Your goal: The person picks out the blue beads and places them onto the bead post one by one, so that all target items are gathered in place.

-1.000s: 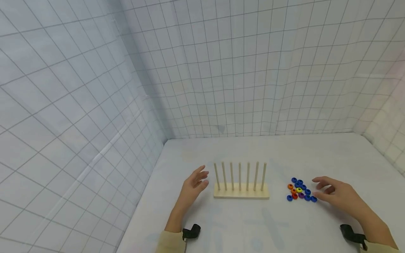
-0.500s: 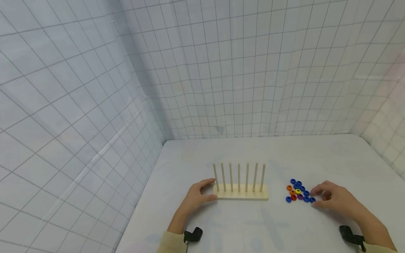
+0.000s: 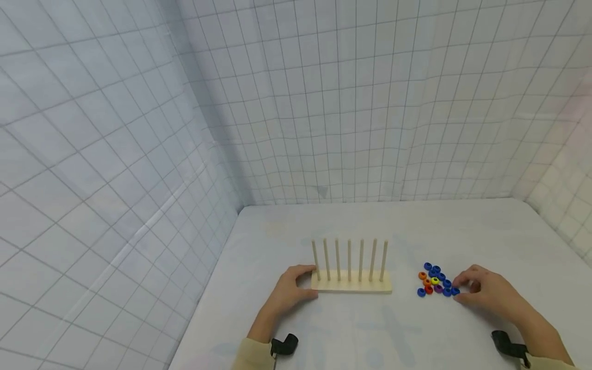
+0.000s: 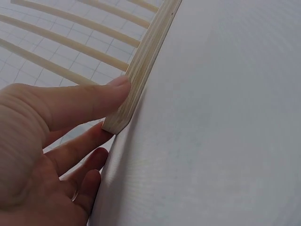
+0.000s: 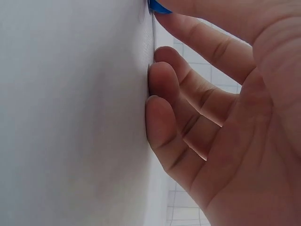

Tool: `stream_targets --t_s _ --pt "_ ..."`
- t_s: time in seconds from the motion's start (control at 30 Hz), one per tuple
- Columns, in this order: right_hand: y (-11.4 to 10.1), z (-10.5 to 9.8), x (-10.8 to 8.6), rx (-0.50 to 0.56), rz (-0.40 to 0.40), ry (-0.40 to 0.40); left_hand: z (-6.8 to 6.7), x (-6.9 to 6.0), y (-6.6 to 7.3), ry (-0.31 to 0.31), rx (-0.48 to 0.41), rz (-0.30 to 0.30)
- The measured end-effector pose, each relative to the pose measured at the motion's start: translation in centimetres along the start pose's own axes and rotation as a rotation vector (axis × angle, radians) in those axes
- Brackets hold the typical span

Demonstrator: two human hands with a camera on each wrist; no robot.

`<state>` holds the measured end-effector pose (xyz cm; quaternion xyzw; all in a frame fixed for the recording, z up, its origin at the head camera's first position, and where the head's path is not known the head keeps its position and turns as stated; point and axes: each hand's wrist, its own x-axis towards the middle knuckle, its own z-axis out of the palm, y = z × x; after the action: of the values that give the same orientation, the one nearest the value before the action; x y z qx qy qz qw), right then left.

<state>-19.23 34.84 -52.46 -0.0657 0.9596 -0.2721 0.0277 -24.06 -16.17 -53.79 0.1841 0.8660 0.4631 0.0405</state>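
Observation:
In the head view, a pale wooden peg stand [image 3: 351, 287] with a row of upright pegs stands on the table, its pegs bare. My left hand [image 3: 288, 293] grips the stand's left end, thumb on the front edge and fingers behind; the left wrist view shows the thumb pressed on the wooden base [image 4: 141, 70]. At the right edge of a bead cluster, my right hand [image 3: 487, 292] pinches a blue bead [image 3: 455, 291] between thumb and index finger. Only a sliver of this blue bead [image 5: 161, 6] shows in the right wrist view, where the other fingertips rest on the table.
Beside the pinched bead lie several loose beads: more blue ones, orange beads [image 3: 423, 275], a yellow bead [image 3: 435, 281], a red bead [image 3: 428, 290] and a purple bead [image 3: 438, 289]. Grid-patterned white cloth [image 3: 324, 128] hangs behind and beside the white table [image 3: 342, 329].
My left hand has come down and rightward from beside the stand and taken hold of its left end. My right hand has closed its thumb and index finger around the outermost blue bead.

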Motion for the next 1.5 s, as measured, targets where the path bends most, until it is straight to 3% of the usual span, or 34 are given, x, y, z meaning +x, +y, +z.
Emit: stream_targets --t_s 0.5,1.13,1.5 --pt "-0.27 0.01 -0.18 0.003 0.008 0.027 0.02 0.01 -0.46 0.012 0.042 0.016" --pt "-0.27 -0.28 -0.36 0.036 0.062 0.044 0.04 -0.25 -0.54 -0.006 -0.008 0.027" --pt "-0.62 -0.55 0.06 0.025 0.077 0.092 -0.13 -0.05 -0.55 0.009 0.008 0.033"
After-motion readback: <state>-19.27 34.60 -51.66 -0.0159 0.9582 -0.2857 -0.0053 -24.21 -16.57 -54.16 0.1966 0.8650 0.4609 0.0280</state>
